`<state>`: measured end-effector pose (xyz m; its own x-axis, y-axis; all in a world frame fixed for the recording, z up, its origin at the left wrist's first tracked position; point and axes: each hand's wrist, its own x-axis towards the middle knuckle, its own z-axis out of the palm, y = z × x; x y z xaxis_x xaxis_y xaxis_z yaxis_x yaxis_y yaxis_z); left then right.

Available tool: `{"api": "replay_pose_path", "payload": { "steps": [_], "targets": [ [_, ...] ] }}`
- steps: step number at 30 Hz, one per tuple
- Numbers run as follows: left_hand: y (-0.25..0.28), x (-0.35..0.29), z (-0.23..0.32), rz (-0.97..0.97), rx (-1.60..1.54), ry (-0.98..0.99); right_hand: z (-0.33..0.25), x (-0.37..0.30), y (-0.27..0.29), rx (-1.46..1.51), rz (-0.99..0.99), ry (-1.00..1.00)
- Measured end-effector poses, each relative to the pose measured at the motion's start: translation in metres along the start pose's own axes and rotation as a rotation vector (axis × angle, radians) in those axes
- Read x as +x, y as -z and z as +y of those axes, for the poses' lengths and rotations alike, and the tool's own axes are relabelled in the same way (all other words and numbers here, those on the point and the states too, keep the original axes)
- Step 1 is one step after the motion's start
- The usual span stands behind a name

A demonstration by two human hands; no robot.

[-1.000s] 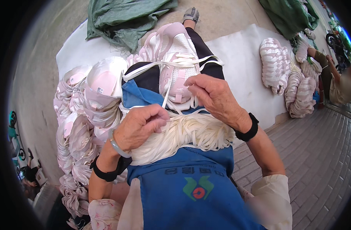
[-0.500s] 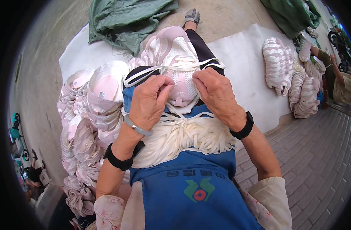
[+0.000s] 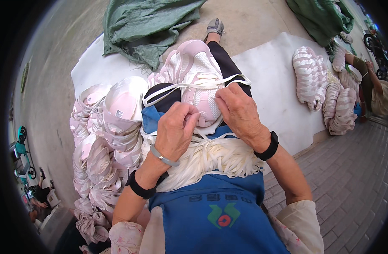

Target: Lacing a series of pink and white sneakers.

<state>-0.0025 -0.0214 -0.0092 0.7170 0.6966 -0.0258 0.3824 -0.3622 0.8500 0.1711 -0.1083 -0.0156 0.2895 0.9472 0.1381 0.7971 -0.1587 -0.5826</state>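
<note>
Blue apron (image 3: 221,211) w/ logo, black wristbands, silver bangle (image 3: 163,155), prob. floral sleeves.

A white sheet (image 3: 270,72) covers the concrete floor (image 3: 66,55). On it lie piles of pink shoe uppers (image 3: 105,139) and a green tarp (image 3: 147,25).

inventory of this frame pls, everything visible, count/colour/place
shoe upper: one, pale pink, on the lap under both hands
lace: one, white, threaded across that upper
lace bundle: one heap, white, on the apron
stacked uppers: many, pink-white, at the person's left
far stacks: several, pink-white, right side of the sheet
sheet: one, white, on the ground
tarps: two, green, top
co-worker's arm: one, far right
apron: one, blue, lap
left hand: pinching the lace, bracelet and black band
right hand: fingertips on the upper, black wristband
</note>
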Motion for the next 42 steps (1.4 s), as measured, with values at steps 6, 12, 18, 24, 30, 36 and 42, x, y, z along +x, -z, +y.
{"api": "replay_pose_path", "payload": {
  "steps": [6,12,18,24,30,36,42],
  "targets": [
    [-0.01,0.022,0.0,0.134,0.299,-0.19,0.009,-0.001,-0.004,0.106,0.01,-0.05],
    [-0.014,0.028,0.002,0.071,0.568,-0.229,0.011,0.001,-0.007,0.16,0.02,-0.071],
    [-0.014,0.032,0.006,0.035,0.591,-0.211,0.015,0.001,-0.011,0.209,0.073,-0.014],
    [-0.014,0.036,-0.005,0.067,0.466,-0.255,0.008,0.001,-0.015,0.17,0.011,-0.061],
    [-0.015,0.042,-0.014,-0.008,0.033,-0.081,0.016,0.0,-0.017,0.237,0.029,-0.119],
    [-0.005,0.041,-0.004,-0.041,0.297,-0.256,0.014,0.004,-0.016,0.246,0.014,-0.13],
    [-0.005,0.044,-0.003,-0.16,0.429,-0.19,0.016,0.004,-0.017,0.238,-0.015,-0.174]
  ]
}}
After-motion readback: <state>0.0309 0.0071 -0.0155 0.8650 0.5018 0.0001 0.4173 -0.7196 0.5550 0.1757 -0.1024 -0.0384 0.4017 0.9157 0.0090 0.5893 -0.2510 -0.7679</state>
